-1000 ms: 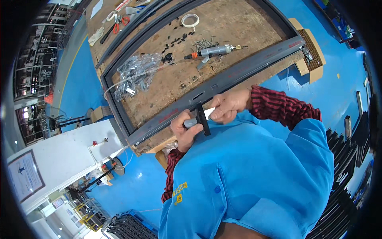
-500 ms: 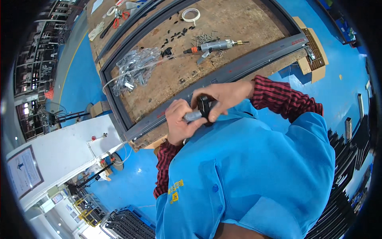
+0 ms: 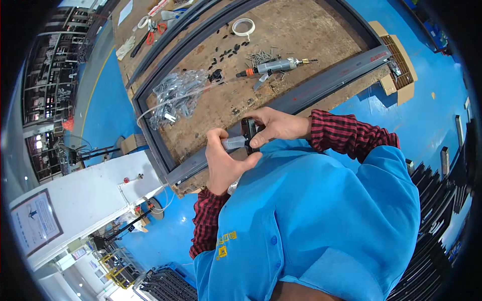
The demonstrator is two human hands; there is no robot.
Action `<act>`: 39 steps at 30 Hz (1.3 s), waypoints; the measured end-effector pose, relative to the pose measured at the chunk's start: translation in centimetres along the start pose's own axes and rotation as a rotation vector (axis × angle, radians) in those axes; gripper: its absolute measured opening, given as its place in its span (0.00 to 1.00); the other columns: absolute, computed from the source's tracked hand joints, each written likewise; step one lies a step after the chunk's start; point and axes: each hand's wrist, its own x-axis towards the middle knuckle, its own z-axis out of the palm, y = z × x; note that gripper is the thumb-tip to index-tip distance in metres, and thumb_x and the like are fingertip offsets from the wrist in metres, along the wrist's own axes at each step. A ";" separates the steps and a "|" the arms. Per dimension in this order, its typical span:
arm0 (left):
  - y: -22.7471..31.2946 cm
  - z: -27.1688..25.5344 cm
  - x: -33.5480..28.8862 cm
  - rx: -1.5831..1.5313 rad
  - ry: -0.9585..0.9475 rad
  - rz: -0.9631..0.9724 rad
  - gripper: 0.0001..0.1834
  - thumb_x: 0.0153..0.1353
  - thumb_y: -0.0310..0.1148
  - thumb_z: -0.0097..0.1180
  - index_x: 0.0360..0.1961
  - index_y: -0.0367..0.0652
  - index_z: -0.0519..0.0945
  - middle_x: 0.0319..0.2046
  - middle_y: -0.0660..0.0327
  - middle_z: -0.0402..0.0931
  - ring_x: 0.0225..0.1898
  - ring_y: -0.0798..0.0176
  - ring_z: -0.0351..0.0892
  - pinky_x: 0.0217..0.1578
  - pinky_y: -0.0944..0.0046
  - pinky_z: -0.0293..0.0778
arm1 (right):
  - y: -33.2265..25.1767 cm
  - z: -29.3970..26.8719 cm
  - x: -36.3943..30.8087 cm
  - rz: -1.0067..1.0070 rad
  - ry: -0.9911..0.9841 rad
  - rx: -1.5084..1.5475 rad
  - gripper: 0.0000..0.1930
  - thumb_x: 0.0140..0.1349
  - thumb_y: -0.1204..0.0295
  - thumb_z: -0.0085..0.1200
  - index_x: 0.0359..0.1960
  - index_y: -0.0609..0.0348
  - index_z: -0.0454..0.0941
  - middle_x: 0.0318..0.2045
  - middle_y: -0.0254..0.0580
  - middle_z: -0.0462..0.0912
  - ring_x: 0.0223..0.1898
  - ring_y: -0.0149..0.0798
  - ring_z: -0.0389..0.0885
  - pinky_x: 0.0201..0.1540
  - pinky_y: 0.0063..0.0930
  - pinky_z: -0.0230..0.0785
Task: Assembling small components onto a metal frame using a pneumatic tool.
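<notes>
Handle (image 3: 236, 143) over frame's near rail (image 3: 331, 83), black end pinched by right hand (image 3: 282, 124); left hand (image 3: 221, 164), wrapped round grey end half a second ago, now spread, contact unclear. Hold seemingly passed rightward.

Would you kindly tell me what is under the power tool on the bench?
Wooden bench top and loose metal fasteners show around the power tool; whatever its body directly covers, fasteners or bare wood, cannot be seen.

Shows yellow lettering (image 3: 227, 238) on blue jacket (image 3: 321, 200); red print (image 3: 377, 56) on grey frame (image 3: 341, 78) above jacket; illegible framed notice (image 3: 36, 220) left of jacket.
</notes>
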 end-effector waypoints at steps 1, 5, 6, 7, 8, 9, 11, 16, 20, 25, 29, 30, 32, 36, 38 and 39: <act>0.2 -0.1 0.1 0.000 0.008 -0.042 0.40 0.35 0.45 0.80 0.45 0.38 0.69 0.36 0.57 0.71 0.36 0.55 0.72 0.41 0.57 0.71 | 0.0 0.0 0.1 -0.023 -0.002 -0.004 0.13 0.57 0.72 0.66 0.38 0.56 0.73 0.24 0.31 0.74 0.22 0.24 0.67 0.24 0.17 0.57; -2.0 0.3 -0.1 -0.168 0.003 -0.053 0.38 0.37 0.42 0.80 0.45 0.36 0.70 0.36 0.57 0.74 0.35 0.56 0.74 0.40 0.59 0.72 | -3.8 -0.3 0.7 0.192 -0.073 -0.018 0.11 0.60 0.70 0.64 0.38 0.56 0.75 0.26 0.30 0.76 0.25 0.25 0.69 0.26 0.19 0.58; -2.4 0.3 -0.3 -0.228 0.000 -0.057 0.38 0.38 0.41 0.80 0.45 0.36 0.71 0.36 0.57 0.75 0.35 0.57 0.74 0.40 0.59 0.73 | -4.4 -0.3 0.7 0.267 -0.094 -0.024 0.10 0.61 0.70 0.64 0.38 0.57 0.75 0.27 0.30 0.76 0.26 0.25 0.69 0.27 0.20 0.59; -2.2 0.4 0.0 -0.230 -0.004 -0.055 0.38 0.38 0.41 0.80 0.45 0.36 0.71 0.36 0.57 0.75 0.35 0.57 0.74 0.40 0.59 0.73 | -4.6 -0.4 0.6 0.267 -0.089 -0.024 0.10 0.61 0.70 0.64 0.38 0.57 0.75 0.27 0.30 0.76 0.26 0.25 0.69 0.27 0.20 0.59; -2.0 0.1 0.4 -0.292 -0.045 -0.082 0.36 0.38 0.39 0.79 0.45 0.36 0.71 0.35 0.58 0.76 0.34 0.58 0.74 0.39 0.60 0.73 | -4.8 -0.6 0.6 0.251 -0.057 -0.024 0.09 0.62 0.70 0.62 0.38 0.57 0.75 0.26 0.30 0.76 0.25 0.26 0.69 0.26 0.21 0.59; -1.7 -0.5 0.7 -0.351 -0.083 -0.111 0.34 0.39 0.38 0.79 0.45 0.36 0.72 0.35 0.58 0.77 0.33 0.59 0.74 0.38 0.61 0.73 | -4.9 -0.6 0.8 0.234 -0.030 -0.023 0.08 0.63 0.70 0.61 0.38 0.58 0.75 0.25 0.30 0.76 0.24 0.26 0.69 0.26 0.22 0.60; -1.0 -1.2 1.2 -0.469 -0.161 -0.171 0.31 0.41 0.34 0.78 0.44 0.36 0.73 0.33 0.59 0.79 0.32 0.62 0.74 0.37 0.63 0.73 | -5.1 -0.5 1.1 0.202 0.025 -0.021 0.07 0.65 0.71 0.58 0.38 0.60 0.75 0.24 0.31 0.76 0.23 0.27 0.69 0.26 0.24 0.60; 0.8 -1.2 2.4 -0.500 -0.379 -0.291 0.25 0.45 0.30 0.75 0.42 0.37 0.76 0.29 0.63 0.78 0.29 0.67 0.73 0.36 0.68 0.71 | -7.6 1.2 1.6 -0.023 -0.148 -0.642 0.05 0.67 0.73 0.53 0.36 0.62 0.73 0.20 0.33 0.76 0.20 0.29 0.68 0.25 0.27 0.60; 0.1 -0.5 1.2 -0.553 -0.200 -0.280 0.22 0.45 0.28 0.75 0.40 0.37 0.77 0.29 0.64 0.77 0.30 0.69 0.72 0.35 0.70 0.70 | -5.5 0.2 0.6 -0.238 -0.079 -0.790 0.06 0.66 0.74 0.52 0.31 0.61 0.72 0.18 0.34 0.73 0.19 0.30 0.64 0.24 0.28 0.58; 0.6 0.4 0.8 -0.602 -0.175 -0.321 0.20 0.46 0.28 0.74 0.38 0.38 0.78 0.29 0.64 0.76 0.30 0.69 0.70 0.34 0.70 0.68 | -7.6 -0.3 0.1 0.024 -0.145 -0.598 0.09 0.66 0.75 0.50 0.26 0.62 0.71 0.17 0.37 0.69 0.18 0.34 0.60 0.24 0.30 0.56; 1.0 1.0 0.8 -0.605 -0.203 -0.270 0.20 0.46 0.30 0.75 0.37 0.38 0.78 0.29 0.64 0.75 0.29 0.68 0.69 0.34 0.69 0.68 | -7.6 -1.2 -0.2 0.055 -0.241 -0.580 0.10 0.66 0.75 0.50 0.25 0.62 0.70 0.17 0.38 0.67 0.19 0.35 0.57 0.24 0.31 0.56; 1.0 1.2 0.8 -0.601 -0.209 -0.237 0.20 0.46 0.30 0.75 0.37 0.38 0.78 0.28 0.63 0.75 0.29 0.67 0.69 0.34 0.68 0.67 | -7.4 -1.3 -0.3 0.016 -0.277 -0.613 0.10 0.65 0.75 0.49 0.24 0.63 0.70 0.17 0.38 0.67 0.19 0.35 0.57 0.24 0.31 0.55; 1.0 1.3 0.9 -0.599 -0.215 -0.206 0.20 0.45 0.31 0.75 0.36 0.38 0.78 0.28 0.63 0.75 0.29 0.67 0.69 0.34 0.67 0.67 | -7.1 -1.5 -0.7 -0.022 -0.312 -0.644 0.11 0.65 0.75 0.49 0.24 0.63 0.70 0.17 0.39 0.66 0.19 0.35 0.56 0.23 0.32 0.55; 0.0 2.1 1.0 -0.249 -0.318 -0.180 0.21 0.46 0.34 0.75 0.36 0.38 0.77 0.27 0.63 0.74 0.28 0.65 0.68 0.33 0.66 0.66 | -5.2 -2.1 -2.4 0.126 -0.286 -0.707 0.09 0.65 0.74 0.50 0.26 0.63 0.71 0.17 0.41 0.68 0.19 0.36 0.56 0.24 0.34 0.55; 0.2 2.3 1.3 -0.186 -0.336 -0.162 0.21 0.46 0.34 0.75 0.36 0.39 0.77 0.27 0.63 0.74 0.28 0.64 0.68 0.33 0.65 0.66 | -4.2 -2.0 -2.2 0.067 -0.275 -0.730 0.09 0.65 0.74 0.51 0.26 0.63 0.71 0.17 0.42 0.68 0.18 0.38 0.56 0.24 0.35 0.56; 0.4 2.3 1.7 -0.124 -0.352 -0.137 0.21 0.45 0.34 0.75 0.36 0.39 0.77 0.27 0.63 0.73 0.28 0.64 0.68 0.33 0.65 0.66 | -3.8 -1.9 -1.9 0.004 -0.262 -0.758 0.09 0.65 0.74 0.51 0.26 0.63 0.71 0.17 0.43 0.69 0.18 0.39 0.57 0.24 0.36 0.56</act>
